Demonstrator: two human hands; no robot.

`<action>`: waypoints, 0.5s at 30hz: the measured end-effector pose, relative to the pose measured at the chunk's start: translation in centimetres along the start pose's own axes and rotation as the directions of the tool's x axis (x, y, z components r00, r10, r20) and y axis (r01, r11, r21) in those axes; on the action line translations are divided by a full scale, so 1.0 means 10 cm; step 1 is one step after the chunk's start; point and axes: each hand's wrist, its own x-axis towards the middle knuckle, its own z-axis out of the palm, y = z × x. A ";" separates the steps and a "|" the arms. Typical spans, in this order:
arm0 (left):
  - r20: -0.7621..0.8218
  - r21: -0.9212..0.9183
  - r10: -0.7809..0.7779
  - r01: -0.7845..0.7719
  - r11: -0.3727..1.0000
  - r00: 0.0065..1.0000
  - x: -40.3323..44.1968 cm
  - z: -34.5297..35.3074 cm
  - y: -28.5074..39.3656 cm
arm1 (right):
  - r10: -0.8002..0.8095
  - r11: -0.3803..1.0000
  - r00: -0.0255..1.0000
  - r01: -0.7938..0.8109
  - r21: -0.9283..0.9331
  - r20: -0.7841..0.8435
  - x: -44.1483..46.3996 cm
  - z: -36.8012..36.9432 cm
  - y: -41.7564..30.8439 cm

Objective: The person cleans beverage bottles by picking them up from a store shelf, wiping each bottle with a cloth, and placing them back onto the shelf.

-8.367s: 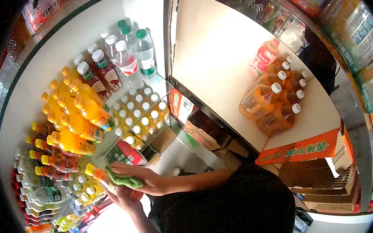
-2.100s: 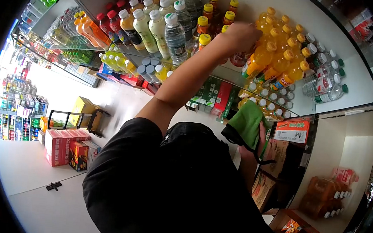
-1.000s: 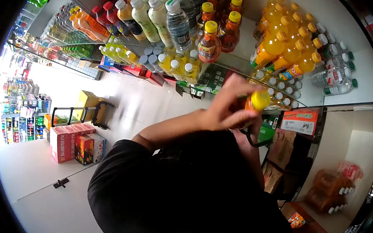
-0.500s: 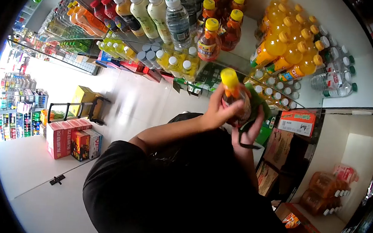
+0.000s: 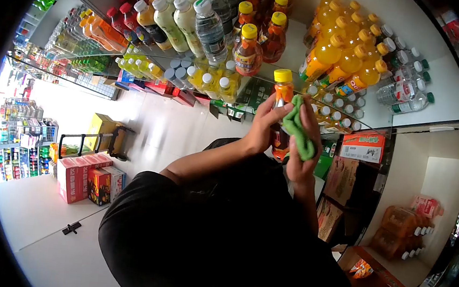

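Observation:
A drink bottle (image 5: 283,88) with a yellow cap, orange neck and dark reddish contents stands nearly upright between my hands. My left hand (image 5: 263,123) is wrapped round its left side. A green cloth (image 5: 299,134) lies bunched in my right hand (image 5: 305,149), its fingers closed about it and pressing it to the bottle's right side. Cloth and fingers hide much of the bottle's middle. Just beyond, similar yellow-capped bottles (image 5: 248,53) stand on the shelf.
Orange juice bottles (image 5: 328,51) and clear water bottles (image 5: 406,92) fill the shelf's right part. Pale drink bottles (image 5: 174,23) stand at the left. Cartons (image 5: 363,148) are stacked at lower right. Boxes (image 5: 79,175) and a trolley (image 5: 116,140) sit on the left.
The bottle has turned more upright and its lower part now shows. My right hand has brought the cloth round to the near right side. The view has shifted slightly.

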 end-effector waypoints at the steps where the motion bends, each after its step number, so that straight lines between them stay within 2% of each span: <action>1: 0.028 -0.018 0.081 -0.080 0.997 0.996 0.02 0.03 0.01 | -0.024 1.000 1.000 0.024 -0.017 -0.006 0.02 0.00 -0.02; 2: 0.081 0.026 0.109 -0.112 0.993 0.991 0.05 0.02 0.08 | -0.089 0.981 0.995 0.096 -0.167 0.047 0.02 -0.03 -0.09; 3: 0.091 0.020 0.064 -0.066 0.998 0.994 0.08 0.02 0.17 | -0.094 0.981 0.995 0.100 -0.169 0.045 0.01 -0.06 -0.13; 5: 0.037 -0.160 -0.050 0.055 0.986 0.998 0.10 -0.01 0.22 | -0.194 0.896 0.951 0.273 -0.352 0.242 -0.02 -0.07 -0.17; 7: -0.009 -0.120 -0.057 0.055 0.991 0.998 0.10 -0.15 0.22 | -0.177 0.890 0.949 0.267 -0.370 0.260 -0.16 -0.01 -0.11; 9: -0.037 -0.080 -0.053 0.049 0.996 0.998 0.07 -0.16 0.25 | -0.136 0.974 0.990 0.140 -0.175 0.037 -0.18 0.10 0.01; 11: -0.011 -0.349 -0.016 0.011 0.937 1.000 0.06 -0.03 0.37 | 0.005 0.970 0.995 -0.028 0.243 0.097 -0.08 0.08 -0.03; 12: -0.028 -0.390 -0.031 0.017 0.921 0.999 0.06 0.04 0.45 | 0.285 0.865 0.957 -0.278 0.417 0.049 -0.25 0.08 0.03; 13: -0.031 -0.394 -0.020 0.006 0.919 0.999 0.08 0.07 0.52 | 0.547 0.662 0.835 -0.475 0.580 0.059 -0.42 0.09 0.10; 14: 0.065 -0.489 -0.041 0.068 0.870 0.997 0.09 0.06 0.56 | 0.576 0.692 0.818 -0.476 0.543 -0.017 -0.56 0.11 0.14; 15: 0.156 -0.575 -0.059 0.140 0.807 0.986 0.07 0.06 0.58 | 0.586 0.682 0.810 -0.492 0.541 -0.002 -0.48 0.12 0.06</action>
